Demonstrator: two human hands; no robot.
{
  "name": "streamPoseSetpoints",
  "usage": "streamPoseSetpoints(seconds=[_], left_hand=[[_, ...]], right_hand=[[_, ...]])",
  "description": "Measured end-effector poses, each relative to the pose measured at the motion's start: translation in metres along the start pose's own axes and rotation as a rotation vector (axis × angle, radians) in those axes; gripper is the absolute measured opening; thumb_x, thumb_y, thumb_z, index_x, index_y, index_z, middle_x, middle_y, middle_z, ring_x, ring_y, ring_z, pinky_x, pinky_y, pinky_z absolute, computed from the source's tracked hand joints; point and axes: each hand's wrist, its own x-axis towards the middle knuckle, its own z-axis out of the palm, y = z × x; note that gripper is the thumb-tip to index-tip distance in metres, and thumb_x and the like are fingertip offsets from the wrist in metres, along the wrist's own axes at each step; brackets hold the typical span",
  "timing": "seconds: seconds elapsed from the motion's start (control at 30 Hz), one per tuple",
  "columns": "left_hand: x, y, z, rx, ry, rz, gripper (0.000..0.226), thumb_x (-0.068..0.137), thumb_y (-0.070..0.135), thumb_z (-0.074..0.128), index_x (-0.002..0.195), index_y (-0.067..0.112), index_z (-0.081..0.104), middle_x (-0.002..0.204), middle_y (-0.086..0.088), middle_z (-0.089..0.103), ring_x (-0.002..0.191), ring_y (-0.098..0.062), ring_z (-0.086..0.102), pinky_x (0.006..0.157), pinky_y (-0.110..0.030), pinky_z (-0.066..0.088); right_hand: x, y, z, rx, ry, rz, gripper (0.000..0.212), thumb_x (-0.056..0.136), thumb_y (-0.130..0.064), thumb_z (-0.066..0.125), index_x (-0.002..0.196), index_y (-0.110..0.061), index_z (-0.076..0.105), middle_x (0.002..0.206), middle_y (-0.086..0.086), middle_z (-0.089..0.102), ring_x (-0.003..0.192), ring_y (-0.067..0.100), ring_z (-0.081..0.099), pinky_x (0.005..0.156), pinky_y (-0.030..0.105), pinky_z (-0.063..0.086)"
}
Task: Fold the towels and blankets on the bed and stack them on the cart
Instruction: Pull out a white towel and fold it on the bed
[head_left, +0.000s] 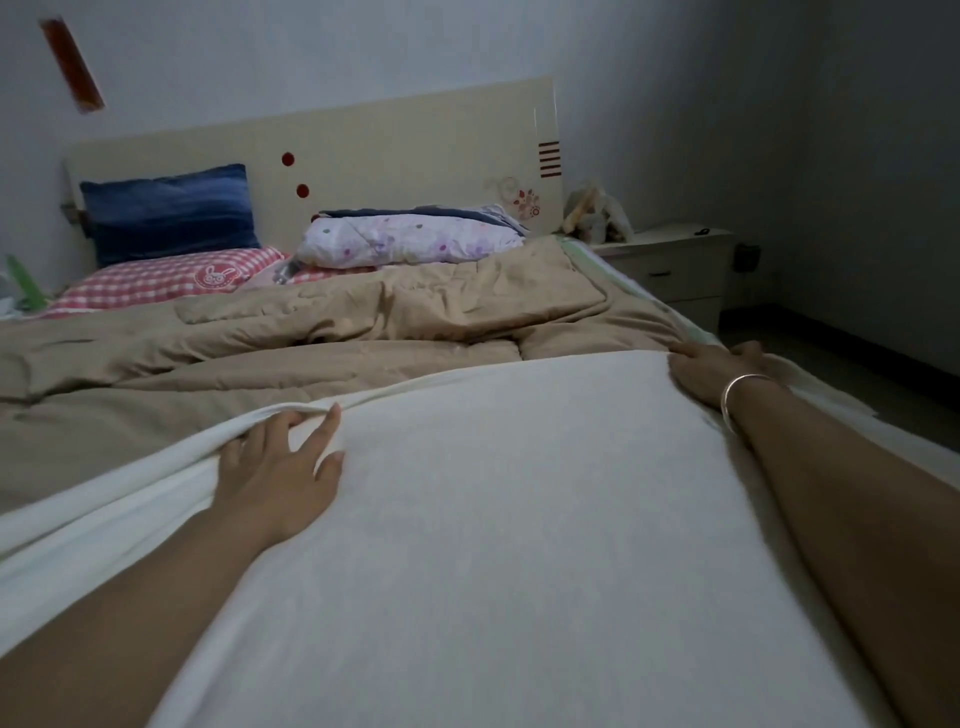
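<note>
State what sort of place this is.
Most likely a home bedroom: a cream headboard stands behind a blue pillow and a rumpled tan quilt, with a nightstand alongside.

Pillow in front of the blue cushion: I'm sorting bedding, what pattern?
Pillow: pink-and-white check with a rabbit badge, head view.
</note>
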Motion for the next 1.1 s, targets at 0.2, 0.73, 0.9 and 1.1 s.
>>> streamPoseSetpoints(seconds=[0.2, 0.73, 0.9, 1.1], left_hand=[[-0.006, 0.004, 0.001, -0.05, 0.105, 0.032, 0.056, 0.098, 0.05, 0.03, 0.151, 0.044, 0.013, 0.146, -0.001, 0.022, 0.135, -0.021, 0.021, 0.113, -0.039, 0.023], [-0.002, -0.006, 0.008, -0.555, 0.22, -0.066, 0.043, 0.099, 0.026, 0.042, 0.142, 0.022, 0.044, 0.146, -0.001, 0.045, 0.135, -0.021, 0.039, 0.113, -0.035, 0.029], [-0.088, -0.039, -0.063, -0.944, 0.313, -0.016, 0.03, 0.093, 0.009, 0.051, 0.103, 0.033, 0.066, 0.111, 0.02, 0.065, 0.109, -0.005, 0.058, 0.098, -0.029, 0.044], [-0.304, -0.165, -0.137, -0.321, 0.105, 0.163, 0.035, 0.086, 0.034, 0.041, 0.109, 0.033, 0.067, 0.121, 0.018, 0.063, 0.116, 0.003, 0.053, 0.11, -0.021, 0.025]], right_hand=[[0.02, 0.011, -0.003, 0.187, 0.081, -0.01, 0.046, 0.094, -0.041, 0.045, 0.134, -0.021, 0.052, 0.144, 0.014, 0.045, 0.134, 0.035, 0.031, 0.109, 0.033, 0.018], [-0.175, -0.202, 0.114, -0.354, -0.15, -0.824, 0.061, 0.098, -0.044, 0.016, 0.154, -0.021, 0.005, 0.161, -0.003, 0.001, 0.147, 0.024, -0.01, 0.114, 0.055, -0.011], [-0.161, -0.19, 0.13, -0.377, -0.104, -0.824, 0.061, 0.098, -0.043, 0.016, 0.154, -0.024, 0.001, 0.161, -0.006, -0.002, 0.148, 0.023, -0.007, 0.116, 0.053, -0.008], [-0.237, -0.237, 0.092, -0.664, -0.129, -0.531, 0.061, 0.097, -0.034, 0.011, 0.153, -0.012, -0.002, 0.161, 0.01, -0.002, 0.145, 0.041, -0.006, 0.107, 0.066, -0.016]])
